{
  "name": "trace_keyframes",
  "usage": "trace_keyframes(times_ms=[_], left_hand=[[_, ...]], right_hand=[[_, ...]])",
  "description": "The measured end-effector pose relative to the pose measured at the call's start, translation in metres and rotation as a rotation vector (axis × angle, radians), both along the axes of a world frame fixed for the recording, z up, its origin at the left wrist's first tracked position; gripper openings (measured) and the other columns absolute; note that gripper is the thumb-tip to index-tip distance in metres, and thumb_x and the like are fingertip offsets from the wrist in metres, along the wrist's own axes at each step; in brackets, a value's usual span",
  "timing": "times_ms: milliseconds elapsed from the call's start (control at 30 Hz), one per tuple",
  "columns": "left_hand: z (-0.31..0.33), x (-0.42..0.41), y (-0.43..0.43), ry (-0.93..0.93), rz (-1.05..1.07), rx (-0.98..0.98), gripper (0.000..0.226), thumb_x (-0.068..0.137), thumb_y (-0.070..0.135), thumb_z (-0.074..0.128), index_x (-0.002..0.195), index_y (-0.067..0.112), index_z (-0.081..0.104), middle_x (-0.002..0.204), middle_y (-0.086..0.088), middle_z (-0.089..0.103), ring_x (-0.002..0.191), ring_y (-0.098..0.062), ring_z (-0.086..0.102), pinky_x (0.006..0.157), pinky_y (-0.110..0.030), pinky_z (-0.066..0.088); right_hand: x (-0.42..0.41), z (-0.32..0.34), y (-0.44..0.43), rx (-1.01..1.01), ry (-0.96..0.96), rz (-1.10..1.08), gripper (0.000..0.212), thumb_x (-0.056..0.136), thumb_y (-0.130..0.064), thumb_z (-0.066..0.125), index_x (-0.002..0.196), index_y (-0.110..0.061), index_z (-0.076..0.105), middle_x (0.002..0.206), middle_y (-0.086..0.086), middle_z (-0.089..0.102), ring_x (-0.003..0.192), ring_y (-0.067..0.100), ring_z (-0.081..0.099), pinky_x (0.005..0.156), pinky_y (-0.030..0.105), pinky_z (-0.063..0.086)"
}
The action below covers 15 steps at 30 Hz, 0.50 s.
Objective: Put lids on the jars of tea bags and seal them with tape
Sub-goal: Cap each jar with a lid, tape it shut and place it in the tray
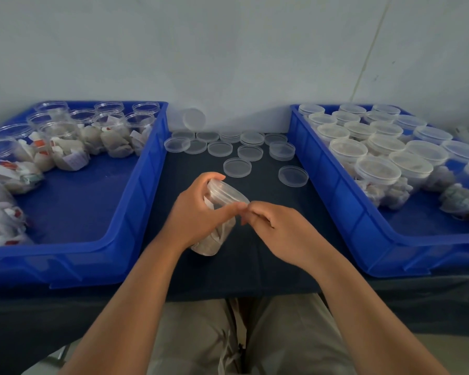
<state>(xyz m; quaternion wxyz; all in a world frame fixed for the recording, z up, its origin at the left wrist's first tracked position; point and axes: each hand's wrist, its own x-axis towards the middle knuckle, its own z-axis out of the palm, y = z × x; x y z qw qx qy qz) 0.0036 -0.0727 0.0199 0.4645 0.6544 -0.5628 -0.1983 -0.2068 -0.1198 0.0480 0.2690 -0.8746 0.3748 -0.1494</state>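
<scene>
The jar (217,236) of tea bags is up off the table, tilted, right in the middle between the two trays, with a clear lid (229,192) on it. Our left hand (195,215) is wrapped round its side, thumb along the rim. Our right hand (279,228) has its fingers curled, tips at the lid's edge beside that thumb; we cannot tell whether they pinch anything.

Below it we see a dark cloth-covered table (255,253) against a plain pale wall (228,50). The left blue tray (136,207) holds open jars (68,150) of tea bags, and the right blue tray (344,207) holds lidded jars (377,171). Loose lids (237,167) lie scattered on the cloth between them, with one lid (193,119) leaning on the wall.

The tea bags carry red and white tags, but the print is too small for us to read.
</scene>
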Motion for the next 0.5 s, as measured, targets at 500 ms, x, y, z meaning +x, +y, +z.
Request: trace_keyframes(times_ms=[500], left_hand=[[0.001,0.009,-0.011,0.215,0.283,-0.092,0.067,0.064,0.08,0.068,0.121,0.047,0.055,0.101,0.038,0.063,0.087,0.017,0.062,0.063,-0.017,0.051]], right_hand=[[-0.039,0.031,0.045,-0.426,0.104,-0.101,0.01,0.109,-0.033,0.05,0.11,-0.042,0.055,0.081,-0.014,0.05,0.066,0.004,0.051,0.059,0.022,0.04]])
